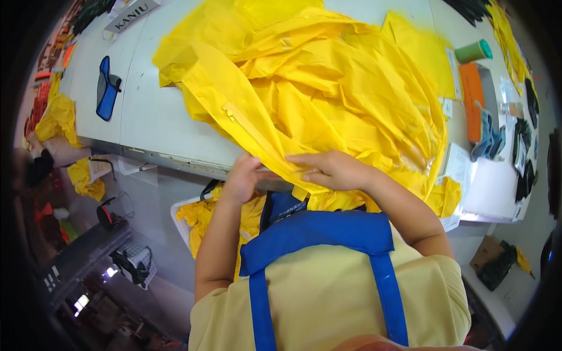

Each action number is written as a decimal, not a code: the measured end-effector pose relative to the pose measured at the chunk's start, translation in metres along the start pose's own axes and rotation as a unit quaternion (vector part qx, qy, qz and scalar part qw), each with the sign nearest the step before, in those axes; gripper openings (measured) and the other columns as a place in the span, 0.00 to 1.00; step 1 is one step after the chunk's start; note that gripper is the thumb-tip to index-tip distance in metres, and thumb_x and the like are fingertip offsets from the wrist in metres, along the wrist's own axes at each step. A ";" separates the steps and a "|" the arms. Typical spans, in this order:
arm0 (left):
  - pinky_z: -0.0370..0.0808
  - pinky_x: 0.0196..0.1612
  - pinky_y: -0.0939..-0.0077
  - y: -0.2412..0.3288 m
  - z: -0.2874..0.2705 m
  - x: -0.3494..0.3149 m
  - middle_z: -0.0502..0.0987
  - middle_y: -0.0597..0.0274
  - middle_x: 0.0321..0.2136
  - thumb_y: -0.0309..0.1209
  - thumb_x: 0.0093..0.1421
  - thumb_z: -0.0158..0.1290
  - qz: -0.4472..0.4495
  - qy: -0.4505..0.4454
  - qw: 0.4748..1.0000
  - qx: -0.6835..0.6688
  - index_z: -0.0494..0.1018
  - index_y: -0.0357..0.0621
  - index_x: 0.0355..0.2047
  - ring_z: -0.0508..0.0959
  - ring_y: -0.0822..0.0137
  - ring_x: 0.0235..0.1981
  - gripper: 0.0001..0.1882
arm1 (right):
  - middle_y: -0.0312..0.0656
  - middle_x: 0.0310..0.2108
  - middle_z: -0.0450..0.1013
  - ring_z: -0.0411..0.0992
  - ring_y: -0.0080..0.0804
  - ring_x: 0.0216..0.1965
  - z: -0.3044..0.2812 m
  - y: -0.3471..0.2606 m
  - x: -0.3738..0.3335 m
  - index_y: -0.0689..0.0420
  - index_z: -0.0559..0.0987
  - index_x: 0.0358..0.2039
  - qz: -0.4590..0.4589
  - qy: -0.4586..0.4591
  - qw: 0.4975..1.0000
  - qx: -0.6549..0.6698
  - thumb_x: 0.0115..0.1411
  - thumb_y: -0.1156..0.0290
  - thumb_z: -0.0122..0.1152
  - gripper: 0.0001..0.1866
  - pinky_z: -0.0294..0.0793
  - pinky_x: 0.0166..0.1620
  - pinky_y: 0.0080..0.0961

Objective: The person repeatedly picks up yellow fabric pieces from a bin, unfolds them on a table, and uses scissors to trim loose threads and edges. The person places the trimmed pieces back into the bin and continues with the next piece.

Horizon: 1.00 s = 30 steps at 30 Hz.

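A large, crumpled yellow garment of thin, smooth fabric covers the middle of the table, and one long folded edge comes down toward my body. At that edge my left hand is closed, its fingers and thumb pinching the fabric; part of the grip is hidden behind the fold. My right hand rests on the same edge a little to the right, fingers stretched out and apart, touching the cloth. A small tab of fabric hangs just below the hands. More yellow cloth lies in a white bin below the table's edge.
On the white table, a blue and black pouch-like item lies at left. To the right are a green thread cone, an orange box, blue cloth and papers. A name sign stands at far left.
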<state>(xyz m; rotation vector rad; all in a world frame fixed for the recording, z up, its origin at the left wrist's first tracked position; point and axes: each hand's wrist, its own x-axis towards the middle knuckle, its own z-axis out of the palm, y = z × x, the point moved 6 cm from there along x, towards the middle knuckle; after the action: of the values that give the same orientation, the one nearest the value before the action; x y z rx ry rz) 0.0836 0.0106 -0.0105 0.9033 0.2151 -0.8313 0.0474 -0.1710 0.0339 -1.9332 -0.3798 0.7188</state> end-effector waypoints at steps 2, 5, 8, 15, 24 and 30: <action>0.70 0.52 0.64 0.024 -0.015 0.015 0.69 0.54 0.51 0.33 0.63 0.44 0.078 0.104 0.988 -0.085 0.60 0.39 0.56 0.72 0.60 0.49 0.22 | 0.46 0.39 0.76 0.75 0.45 0.37 -0.006 -0.003 0.001 0.46 0.69 0.56 0.017 -0.091 0.994 -0.061 0.57 0.65 0.56 0.24 0.73 0.43 0.32; 0.71 0.50 0.65 0.063 -0.034 0.037 0.70 0.54 0.49 0.31 0.64 0.44 0.187 0.209 0.959 -0.049 0.60 0.38 0.54 0.72 0.59 0.48 0.19 | 0.44 0.37 0.77 0.75 0.39 0.35 -0.022 0.007 0.020 0.47 0.74 0.50 -0.098 -0.122 0.987 -0.035 0.58 0.66 0.56 0.18 0.74 0.41 0.30; 0.71 0.50 0.65 0.084 -0.035 0.012 0.70 0.54 0.48 0.27 0.64 0.46 0.342 0.243 0.904 -0.085 0.61 0.37 0.52 0.72 0.60 0.48 0.17 | 0.38 0.40 0.75 0.72 0.24 0.34 -0.121 0.036 0.071 0.52 0.76 0.46 -0.055 0.215 0.975 0.013 0.53 0.74 0.62 0.18 0.73 0.39 0.23; 0.67 0.52 0.67 0.030 -0.132 -0.060 0.63 0.55 0.53 0.25 0.60 0.49 0.236 0.482 0.843 0.032 0.58 0.40 0.55 0.68 0.61 0.50 0.23 | 0.45 0.41 0.75 0.72 0.41 0.42 -0.335 0.177 0.127 0.59 0.72 0.49 0.141 0.385 0.899 -0.155 0.48 0.59 0.66 0.29 0.69 0.46 0.31; 0.67 0.51 0.67 0.076 0.005 0.004 0.61 0.53 0.53 0.32 0.59 0.52 0.273 0.128 0.944 0.134 0.54 0.42 0.59 0.66 0.65 0.51 0.30 | 0.39 0.24 0.70 0.66 0.29 0.23 -0.234 -0.025 0.013 0.58 0.75 0.29 -0.105 0.524 0.791 -0.297 0.50 0.78 0.61 0.05 0.67 0.28 0.21; 0.66 0.53 0.70 0.055 0.031 0.040 0.61 0.54 0.52 0.28 0.54 0.58 0.173 0.085 0.979 -0.059 0.45 0.38 0.60 0.65 0.63 0.52 0.40 | 0.41 0.31 0.74 0.74 0.38 0.27 -0.020 -0.067 -0.041 0.55 0.76 0.39 -0.083 0.168 0.955 -0.232 0.44 0.79 0.61 0.18 0.74 0.29 0.29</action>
<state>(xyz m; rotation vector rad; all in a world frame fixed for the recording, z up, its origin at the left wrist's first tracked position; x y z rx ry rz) 0.1446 -0.0163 0.0224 0.8684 0.2453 -0.4145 0.0309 -0.1774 0.1127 -2.3790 -0.5234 0.1850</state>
